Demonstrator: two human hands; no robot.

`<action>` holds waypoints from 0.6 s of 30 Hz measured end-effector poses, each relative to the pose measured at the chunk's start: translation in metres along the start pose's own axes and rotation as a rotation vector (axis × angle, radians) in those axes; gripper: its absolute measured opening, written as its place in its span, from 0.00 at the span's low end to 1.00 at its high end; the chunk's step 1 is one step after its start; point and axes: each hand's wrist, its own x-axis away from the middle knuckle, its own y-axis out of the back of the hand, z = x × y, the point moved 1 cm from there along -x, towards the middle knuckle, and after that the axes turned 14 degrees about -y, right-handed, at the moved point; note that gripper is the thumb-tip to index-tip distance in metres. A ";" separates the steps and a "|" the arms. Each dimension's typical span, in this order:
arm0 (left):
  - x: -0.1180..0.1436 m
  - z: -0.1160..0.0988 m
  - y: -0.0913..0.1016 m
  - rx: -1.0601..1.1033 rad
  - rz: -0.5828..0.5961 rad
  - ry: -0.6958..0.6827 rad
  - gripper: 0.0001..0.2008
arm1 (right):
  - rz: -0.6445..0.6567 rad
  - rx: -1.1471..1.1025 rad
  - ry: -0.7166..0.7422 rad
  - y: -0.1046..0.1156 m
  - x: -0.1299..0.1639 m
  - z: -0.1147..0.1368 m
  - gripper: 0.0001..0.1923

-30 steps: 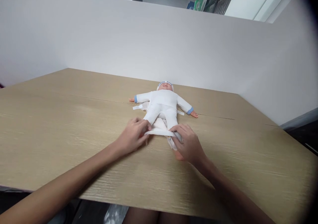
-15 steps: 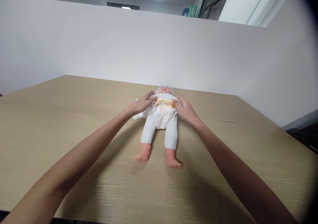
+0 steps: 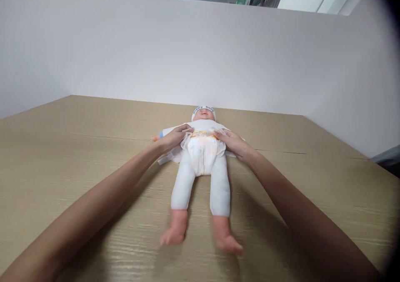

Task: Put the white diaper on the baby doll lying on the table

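A baby doll [image 3: 221, 186] in white cloth and a lettered cap lies on its back, feet towards me. Between its legs and up over its belly runs a white diaper [image 3: 203, 152], with a yellow-orange printed band along the front waist. My left hand [image 3: 177, 137] is closed on the diaper's waist edge at the left, fingertips near the band. At the right end of that edge, my right hand [image 3: 233, 142] pinches the diaper with thumb and fingers. Diaper side tabs spread out beneath both wrists, partly hidden.
The doll rests on a wide wood-grain table [image 3: 93, 182] with thin seams across it. A white partition wall [image 3: 187, 56] rises behind the table and along the right. Something dark [image 3: 389, 159] shows at the right edge.
The diaper's front edge has come down from the chest to lie flatter on the belly, both hands lowering with it. The doll looks larger as the camera view has tilted down and closer.
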 end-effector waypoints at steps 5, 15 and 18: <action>0.035 -0.016 -0.001 0.128 0.048 0.118 0.26 | 0.145 -0.005 -0.064 -0.001 0.046 0.008 0.31; 0.037 -0.065 0.007 -0.141 -0.232 -0.067 0.29 | -0.425 0.206 0.229 0.031 0.075 -0.016 0.31; 0.046 -0.083 -0.024 -0.402 -0.179 -0.298 0.21 | -0.545 0.433 0.259 0.036 0.092 -0.041 0.25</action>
